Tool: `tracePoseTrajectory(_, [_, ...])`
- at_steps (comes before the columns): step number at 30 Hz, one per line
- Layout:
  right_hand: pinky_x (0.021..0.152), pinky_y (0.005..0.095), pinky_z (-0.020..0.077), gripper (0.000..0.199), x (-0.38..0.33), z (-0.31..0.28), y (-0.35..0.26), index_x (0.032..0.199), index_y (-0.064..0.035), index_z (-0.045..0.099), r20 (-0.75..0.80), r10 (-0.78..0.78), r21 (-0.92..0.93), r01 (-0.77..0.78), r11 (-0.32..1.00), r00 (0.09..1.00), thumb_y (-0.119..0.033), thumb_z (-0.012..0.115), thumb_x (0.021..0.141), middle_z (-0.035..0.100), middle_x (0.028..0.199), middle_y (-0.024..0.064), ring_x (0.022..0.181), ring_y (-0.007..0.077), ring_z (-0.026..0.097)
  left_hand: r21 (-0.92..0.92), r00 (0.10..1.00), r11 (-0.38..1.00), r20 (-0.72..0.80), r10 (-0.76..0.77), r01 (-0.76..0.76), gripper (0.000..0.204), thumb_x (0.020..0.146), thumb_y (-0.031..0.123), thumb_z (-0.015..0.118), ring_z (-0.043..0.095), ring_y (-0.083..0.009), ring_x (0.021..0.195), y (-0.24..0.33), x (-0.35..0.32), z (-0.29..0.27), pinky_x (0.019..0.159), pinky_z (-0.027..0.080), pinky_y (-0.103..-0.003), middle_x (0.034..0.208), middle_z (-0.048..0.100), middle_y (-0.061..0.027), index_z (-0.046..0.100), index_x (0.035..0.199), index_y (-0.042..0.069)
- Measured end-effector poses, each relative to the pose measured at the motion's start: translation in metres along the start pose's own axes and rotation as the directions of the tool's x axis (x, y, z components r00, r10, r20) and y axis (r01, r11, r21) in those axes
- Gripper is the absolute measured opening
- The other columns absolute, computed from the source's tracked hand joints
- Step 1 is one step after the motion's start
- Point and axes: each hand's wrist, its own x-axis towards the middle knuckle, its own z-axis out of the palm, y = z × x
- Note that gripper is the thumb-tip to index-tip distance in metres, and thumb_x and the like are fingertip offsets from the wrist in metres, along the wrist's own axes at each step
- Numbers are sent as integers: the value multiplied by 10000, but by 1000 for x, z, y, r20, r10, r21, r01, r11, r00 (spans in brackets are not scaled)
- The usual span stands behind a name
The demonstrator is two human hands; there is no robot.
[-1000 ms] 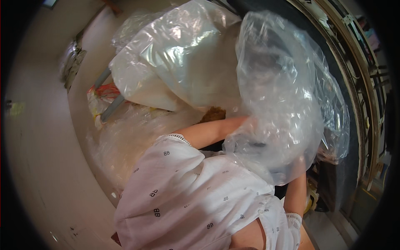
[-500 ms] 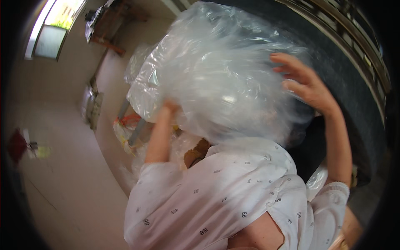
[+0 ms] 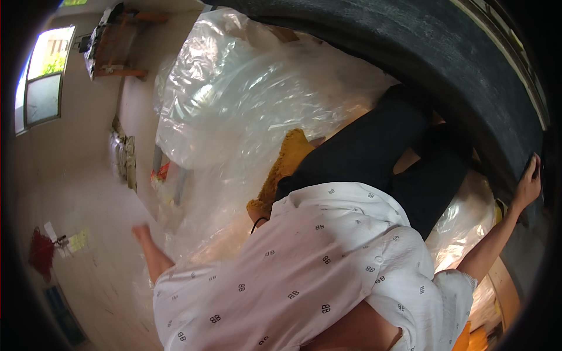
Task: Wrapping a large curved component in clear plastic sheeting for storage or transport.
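My left hand [image 3: 140,233] is out at the left, beside the pale wall and the crumpled clear plastic bags [image 3: 234,99]. Motion blurs its fingers, and nothing can be made out in it. Far to the right, my right hand [image 3: 528,184] is at the edge of the dark tabletop [image 3: 456,47]. Its fingers look bent together near a dark shape at the rim of the picture, and what they hold is hidden. The clear plastic lies heaped below the tabletop, to the left of my dark trousers [image 3: 357,146].
A mustard-yellow cushion [image 3: 290,155] is at my left hip. More clear plastic [image 3: 468,210] lies at my right side. A grey leg [image 3: 182,184] shows through the plastic on the left. Farther off are a wooden table [image 3: 114,55] and a window [image 3: 45,79].
The large clear bag in front of me has dropped below the tabletop, out of both hands. My left hand swung out to the left; my right moved outward to the tabletop's right end.
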Motion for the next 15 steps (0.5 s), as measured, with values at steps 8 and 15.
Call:
tracePoseTrajectory(8, [851,224,402,226,20,-31,-12,1084,-42,595,77,-152,47,149,988,985,-175,513,921,570,1047,40,954,115,534,292,645,595,113,756,-749,855,711,453,698,350,-329,1255,386,210,550,1025,294,-388,1348,375,-214,342,1314,-37])
tracePoseTrajectory(15, [850,231,403,216,34,4,-25,1068,-48,594,55,-141,82,136,987,989,-176,528,907,565,1012,37,925,108,530,384,517,883,832,-204,-270,918,692,460,711,368,-312,1251,141,263,737,997,339,-370,1358,380,-187,279,1352,-9])
